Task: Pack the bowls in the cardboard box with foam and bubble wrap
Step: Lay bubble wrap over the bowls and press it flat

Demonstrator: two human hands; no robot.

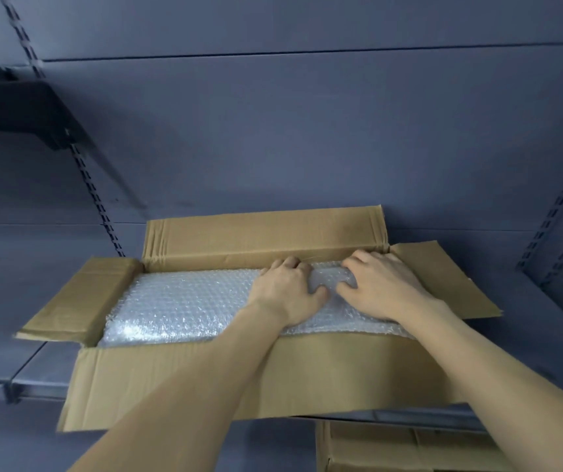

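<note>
An open cardboard box (pixel 177 373) sits on a grey shelf with all its flaps spread out. A sheet of bubble wrap (pixel 184 304) covers everything inside it; no bowls or foam show. My left hand (pixel 286 287) and my right hand (pixel 380 286) lie side by side on the right half of the wrap. Their fingers curl down at the far edge, by the back wall of the box, and their thumbs pinch a raised fold of wrap between them.
The grey shelf (pixel 34 366) runs left and right under the box, with a slotted upright (pixel 102 206) behind it. A dark bracket (pixel 28 110) juts out at upper left. Another cardboard box (pixel 392 447) sits on the level below, at lower right.
</note>
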